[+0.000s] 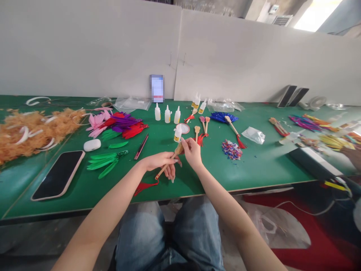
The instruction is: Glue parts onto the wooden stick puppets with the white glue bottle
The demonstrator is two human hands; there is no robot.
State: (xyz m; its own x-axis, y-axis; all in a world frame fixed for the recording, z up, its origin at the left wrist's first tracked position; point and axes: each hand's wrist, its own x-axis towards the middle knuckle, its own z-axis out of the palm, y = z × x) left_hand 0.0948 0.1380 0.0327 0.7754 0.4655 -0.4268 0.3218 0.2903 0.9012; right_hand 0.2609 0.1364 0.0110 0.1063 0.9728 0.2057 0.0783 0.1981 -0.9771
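The left hand (159,161) has its grip closed around the wooden handle (164,168), over the near middle of the counter (254,169); the right hand (192,152) pinches its broad head. For good work, the left should hold steady, the right press gently, and both avoid the small bottle (178,134) just beyond.

Busy green table (270,165) here: phone (58,175) flat at left, green feathers (103,162) nearby, red tassel (145,186) by front edge, three bottles (167,115) upright in row, colourful bits (231,149) heaped right!
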